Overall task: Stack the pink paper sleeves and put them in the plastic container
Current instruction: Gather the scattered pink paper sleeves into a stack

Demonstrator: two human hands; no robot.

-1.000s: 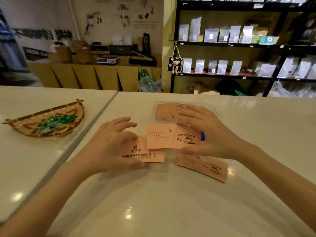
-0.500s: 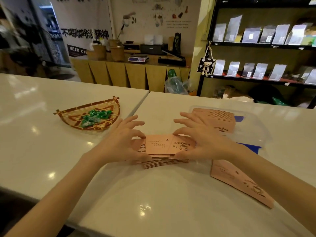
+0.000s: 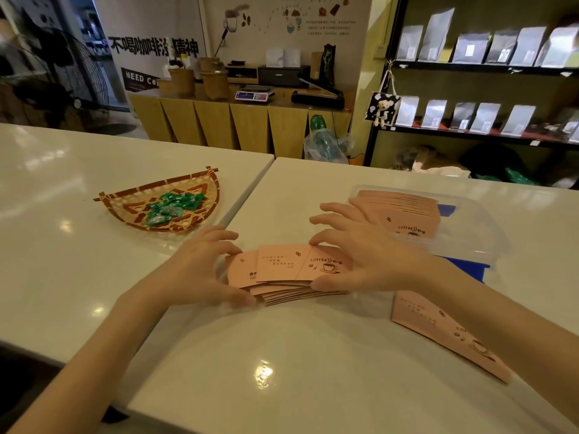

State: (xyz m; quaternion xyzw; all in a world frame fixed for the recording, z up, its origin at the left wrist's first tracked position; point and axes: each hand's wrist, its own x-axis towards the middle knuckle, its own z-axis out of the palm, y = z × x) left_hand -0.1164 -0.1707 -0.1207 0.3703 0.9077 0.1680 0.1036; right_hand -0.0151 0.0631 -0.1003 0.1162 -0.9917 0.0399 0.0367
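Observation:
A low stack of pink paper sleeves (image 3: 288, 270) with coffee-cup print lies on the white table between my hands. My left hand (image 3: 200, 267) presses against its left end, thumb at the front edge. My right hand (image 3: 363, 255) holds its right end, fingers spread over the top. A clear plastic container (image 3: 470, 233) stands behind my right hand with a bigger stack of pink sleeves (image 3: 404, 211) inside. One loose pink sleeve (image 3: 445, 330) lies flat on the table under my right forearm.
A woven fan-shaped basket (image 3: 125, 208) with green wrapped candies sits on the adjoining table to the left. A gap (image 3: 250, 195) runs between the two tables. A blue piece (image 3: 470, 267) lies under the container. Shelves and a counter stand far behind.
The head view has shifted left and down. Both hands have drawn the scattered sleeves together into one stack and stay closed in on its two ends.

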